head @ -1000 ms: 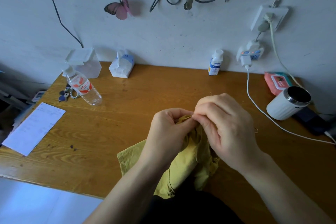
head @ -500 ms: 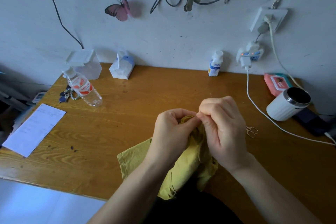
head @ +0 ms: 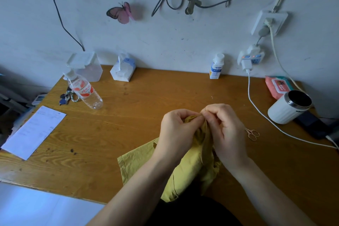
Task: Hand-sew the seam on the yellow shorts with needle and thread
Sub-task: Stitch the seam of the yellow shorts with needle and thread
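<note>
Our left hand pinches a fold of the yellow shorts. Our right hand meets it fingertip to fingertip and is curled on what looks like the needle, a dark sliver poking up above the knuckles. The shorts are bunched under both hands at the near edge of the desk, their lower part hanging toward our lap. We judge this a stitch midway. Next the needle wants drawing through steadily, until the thread sits snug without puckering the seam. Small scissors lie just right of the right hand; a white mug stands toward the right edge.
</note>
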`<act>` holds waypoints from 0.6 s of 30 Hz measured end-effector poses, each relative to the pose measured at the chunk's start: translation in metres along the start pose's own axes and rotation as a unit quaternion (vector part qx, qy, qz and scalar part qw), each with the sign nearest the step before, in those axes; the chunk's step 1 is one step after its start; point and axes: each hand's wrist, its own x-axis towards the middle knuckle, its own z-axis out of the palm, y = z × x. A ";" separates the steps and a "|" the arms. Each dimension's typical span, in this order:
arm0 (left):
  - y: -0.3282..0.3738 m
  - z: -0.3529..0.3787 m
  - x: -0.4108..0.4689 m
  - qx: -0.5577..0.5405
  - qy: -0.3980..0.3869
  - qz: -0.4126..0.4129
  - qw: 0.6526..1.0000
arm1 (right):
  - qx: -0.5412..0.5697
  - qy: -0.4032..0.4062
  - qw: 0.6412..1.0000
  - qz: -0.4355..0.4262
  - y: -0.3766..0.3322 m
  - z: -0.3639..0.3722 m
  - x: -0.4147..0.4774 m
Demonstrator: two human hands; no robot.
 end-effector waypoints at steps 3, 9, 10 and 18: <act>-0.001 0.003 -0.003 0.007 -0.003 0.000 1.000 | -0.021 -0.013 0.999 -0.024 -0.001 0.004 0.001; -0.015 0.006 0.001 0.035 -0.028 -0.023 0.999 | -0.059 0.035 0.995 -0.068 -0.009 0.009 -0.001; -0.020 0.009 -0.001 0.043 -0.041 -0.044 0.997 | -0.066 0.049 0.993 -0.089 -0.009 0.008 0.002; -0.026 -0.012 0.006 -0.102 -0.030 -0.075 0.991 | 0.425 0.037 0.847 0.316 -0.015 -0.013 0.028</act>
